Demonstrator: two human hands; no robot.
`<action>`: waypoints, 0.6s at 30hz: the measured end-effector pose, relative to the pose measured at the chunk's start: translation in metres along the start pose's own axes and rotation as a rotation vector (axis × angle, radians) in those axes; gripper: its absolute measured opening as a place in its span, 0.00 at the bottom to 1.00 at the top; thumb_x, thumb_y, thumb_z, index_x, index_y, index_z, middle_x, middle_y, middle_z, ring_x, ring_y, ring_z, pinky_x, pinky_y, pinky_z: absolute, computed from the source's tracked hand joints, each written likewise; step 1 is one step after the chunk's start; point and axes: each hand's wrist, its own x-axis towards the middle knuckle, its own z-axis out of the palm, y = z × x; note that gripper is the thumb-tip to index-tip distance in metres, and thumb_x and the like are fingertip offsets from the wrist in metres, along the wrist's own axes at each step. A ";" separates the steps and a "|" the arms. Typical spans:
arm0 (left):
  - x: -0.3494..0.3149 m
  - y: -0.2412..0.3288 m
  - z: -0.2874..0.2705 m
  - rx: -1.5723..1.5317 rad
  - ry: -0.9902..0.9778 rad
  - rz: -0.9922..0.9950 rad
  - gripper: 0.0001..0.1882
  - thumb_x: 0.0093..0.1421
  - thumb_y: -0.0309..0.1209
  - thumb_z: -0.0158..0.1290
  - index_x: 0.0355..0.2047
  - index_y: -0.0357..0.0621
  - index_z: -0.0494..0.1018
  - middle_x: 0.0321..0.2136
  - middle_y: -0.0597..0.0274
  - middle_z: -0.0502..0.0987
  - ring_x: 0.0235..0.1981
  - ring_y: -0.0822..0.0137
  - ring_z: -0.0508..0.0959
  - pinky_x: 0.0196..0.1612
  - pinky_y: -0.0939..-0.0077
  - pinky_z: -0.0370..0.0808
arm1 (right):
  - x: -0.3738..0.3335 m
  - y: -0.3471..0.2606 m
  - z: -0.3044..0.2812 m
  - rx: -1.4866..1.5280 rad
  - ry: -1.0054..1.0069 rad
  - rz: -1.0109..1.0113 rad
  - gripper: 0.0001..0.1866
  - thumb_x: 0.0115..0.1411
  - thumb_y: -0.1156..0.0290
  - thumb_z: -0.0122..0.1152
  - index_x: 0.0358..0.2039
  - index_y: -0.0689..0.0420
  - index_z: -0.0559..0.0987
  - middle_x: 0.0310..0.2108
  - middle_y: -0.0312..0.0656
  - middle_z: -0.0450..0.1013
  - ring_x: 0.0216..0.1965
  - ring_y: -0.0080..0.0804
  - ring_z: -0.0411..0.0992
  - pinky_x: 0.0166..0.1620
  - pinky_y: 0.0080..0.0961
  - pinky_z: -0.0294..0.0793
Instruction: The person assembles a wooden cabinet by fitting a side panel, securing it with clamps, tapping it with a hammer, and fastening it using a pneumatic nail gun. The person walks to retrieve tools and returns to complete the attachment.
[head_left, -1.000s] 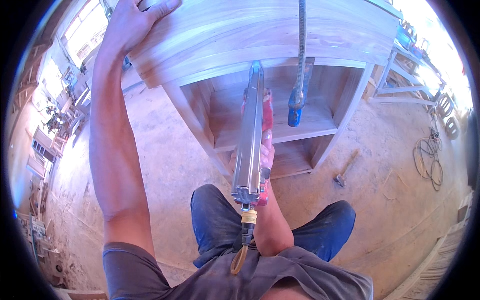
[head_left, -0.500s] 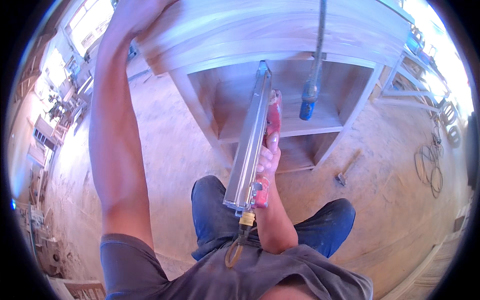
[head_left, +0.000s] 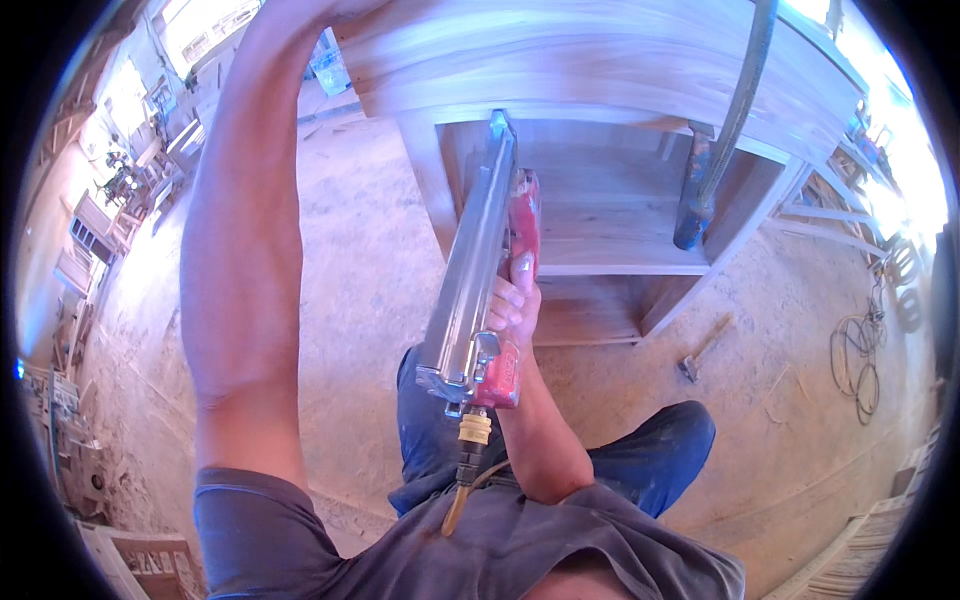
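Note:
My right hand (head_left: 515,300) is wrapped round the red grip of a silver-and-red pneumatic nail gun (head_left: 465,270). The gun points away from me, its nose at the lower edge of a pale wooden cabinet's (head_left: 580,65) broad upper board. From its rear end a hose (head_left: 457,510) runs down past a yellow fitting. My left arm reaches far forward on the left; my left hand (head_left: 345,8) is at the cabinet's upper left corner, its fingers mostly cut off by the picture's top edge. A clamp (head_left: 735,110) with a blue end hangs over the cabinet front, right of the gun.
The cabinet has open shelves (head_left: 620,255) facing me. A hammer (head_left: 705,347) lies on the dusty floor at the right, with coiled cable (head_left: 857,365) farther out. Wooden frames (head_left: 835,195) stand behind on the right, and chairs and machinery line the left wall.
The cabinet and clamp have shifted right in view, while the nail gun has moved slightly left and nearer the cabinet's left side. My left hand has moved a little right at the top edge.

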 end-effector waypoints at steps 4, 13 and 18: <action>-0.001 -0.009 -0.007 0.036 -0.006 0.053 0.20 0.57 0.36 0.63 0.47 0.39 0.79 0.38 0.50 0.83 0.40 0.58 0.80 0.47 0.66 0.75 | 0.013 0.013 -0.005 0.003 0.017 -0.002 0.23 0.68 0.54 0.58 0.51 0.60 0.74 0.19 0.28 0.64 0.18 0.18 0.63 0.28 0.20 0.66; -0.001 -0.007 -0.006 0.067 0.021 0.060 0.19 0.58 0.36 0.63 0.47 0.40 0.79 0.37 0.49 0.83 0.40 0.57 0.81 0.47 0.66 0.75 | 0.018 0.014 -0.012 0.024 -0.028 0.002 0.21 0.67 0.54 0.60 0.48 0.58 0.74 0.16 0.25 0.62 0.16 0.14 0.63 0.26 0.19 0.68; -0.002 -0.008 -0.005 0.021 0.013 0.021 0.19 0.58 0.35 0.63 0.48 0.40 0.79 0.37 0.51 0.83 0.40 0.59 0.81 0.48 0.65 0.75 | 0.018 0.017 -0.009 0.074 0.002 -0.017 0.19 0.67 0.54 0.60 0.47 0.57 0.74 0.16 0.25 0.63 0.16 0.15 0.63 0.25 0.19 0.68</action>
